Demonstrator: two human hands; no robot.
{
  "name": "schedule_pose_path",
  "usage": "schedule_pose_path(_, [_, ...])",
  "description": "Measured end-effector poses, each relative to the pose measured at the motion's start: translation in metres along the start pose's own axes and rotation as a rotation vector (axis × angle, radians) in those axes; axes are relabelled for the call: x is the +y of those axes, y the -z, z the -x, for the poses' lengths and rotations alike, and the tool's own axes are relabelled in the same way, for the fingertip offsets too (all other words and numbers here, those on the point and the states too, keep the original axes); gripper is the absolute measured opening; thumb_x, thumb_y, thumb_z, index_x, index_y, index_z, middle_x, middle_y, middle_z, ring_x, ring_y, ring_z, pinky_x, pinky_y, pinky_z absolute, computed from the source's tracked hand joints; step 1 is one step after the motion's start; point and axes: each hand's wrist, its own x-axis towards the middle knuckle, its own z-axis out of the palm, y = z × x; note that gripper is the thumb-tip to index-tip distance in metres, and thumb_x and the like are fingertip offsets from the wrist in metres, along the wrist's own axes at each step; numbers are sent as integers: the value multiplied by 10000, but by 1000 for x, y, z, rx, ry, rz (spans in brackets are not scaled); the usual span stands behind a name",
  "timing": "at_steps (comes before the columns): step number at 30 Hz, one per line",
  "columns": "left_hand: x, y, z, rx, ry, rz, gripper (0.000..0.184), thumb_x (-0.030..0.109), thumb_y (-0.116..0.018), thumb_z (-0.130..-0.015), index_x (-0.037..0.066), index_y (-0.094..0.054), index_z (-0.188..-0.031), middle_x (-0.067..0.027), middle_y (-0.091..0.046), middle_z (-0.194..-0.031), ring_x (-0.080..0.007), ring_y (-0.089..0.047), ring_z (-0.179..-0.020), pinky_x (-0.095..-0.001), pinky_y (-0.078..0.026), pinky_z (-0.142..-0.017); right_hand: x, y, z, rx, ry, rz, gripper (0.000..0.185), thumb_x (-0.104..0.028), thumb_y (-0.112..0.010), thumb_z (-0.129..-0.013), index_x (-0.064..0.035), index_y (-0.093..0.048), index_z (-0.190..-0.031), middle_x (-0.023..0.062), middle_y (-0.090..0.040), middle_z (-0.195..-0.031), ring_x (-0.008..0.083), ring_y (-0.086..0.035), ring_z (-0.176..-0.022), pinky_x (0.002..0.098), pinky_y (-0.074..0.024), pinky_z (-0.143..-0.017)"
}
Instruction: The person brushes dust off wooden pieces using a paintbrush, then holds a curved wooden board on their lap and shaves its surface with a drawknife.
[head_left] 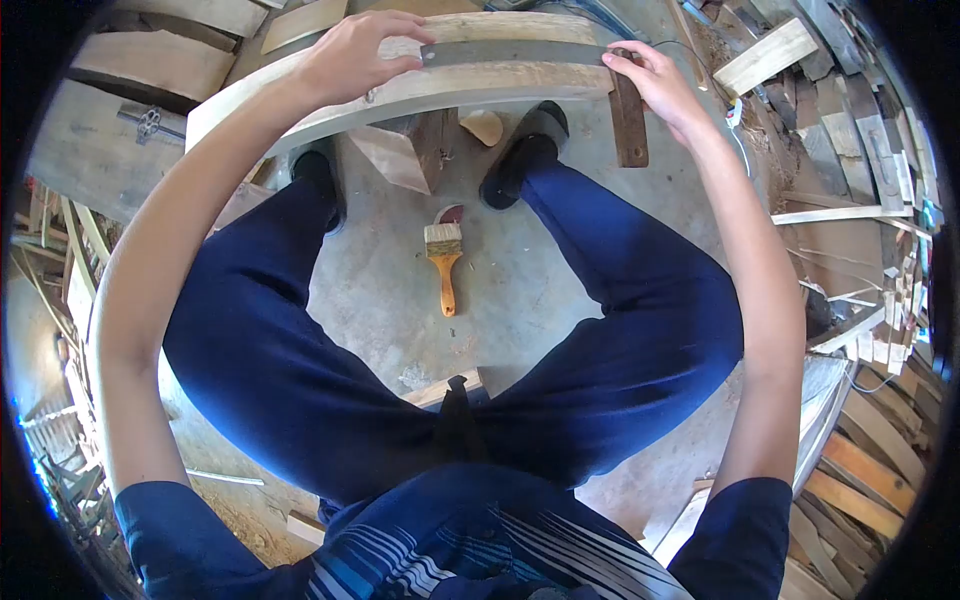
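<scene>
A wooden board [490,82] lies crosswise at the top of the head view, past my knees. On it rests a try square, its dark metal blade [515,53] running along the board and its brown wooden stock [629,120] hanging over the near edge on the right. My right hand [658,85] grips the square where blade and stock meet, thumb on the near side. At the blade's other end is my left hand [350,60], fingers spread and curved, with the thumb close to the tip. Whether it touches the blade I cannot tell.
A paintbrush [444,268] lies on the concrete floor between my legs. A wood block [410,150] stands under the board near my feet. Scrap timber [850,130] is piled along the right, and more planks [150,65] lie at the upper left beside a metal-fitted surface.
</scene>
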Motion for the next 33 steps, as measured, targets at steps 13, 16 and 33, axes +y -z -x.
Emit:
schedule_pose_path(13, [17,4,10,-122,-52,-146,510,414,-664,-954,150,-616,-1387,-129,-510,-1515,-319,-470,-1400,-440,-359,-1181,1,-3,-11,79,36,165,511,-448,-737,-890,-89,-678,-1249,100,-714,-1061,175,-652,-961,326,-490,-865])
schedule_pose_path(16, [21,8,13,-184,-56,-188,553,447,-637,-966,156,-573,-1432,-127,-456,-1557,-310,-421,-1438,-449,-330,-1200,-5,-1,-8,51,-9,190,497,-441,-714,-913,-92,-667,-1264,74,-700,-1051,140,-619,-982,303,-460,-883])
schedule_pose_path(33, [25,10,19,-225,-168,-243,975,471,-872,-710,132,-450,-1521,-120,-363,-1613,-323,-340,-1483,-462,-298,-1223,0,-1,-18,40,3,313,588,-492,-686,-893,-101,-633,-1330,168,-648,-1318,299,-603,-1242,408,-452,-1044])
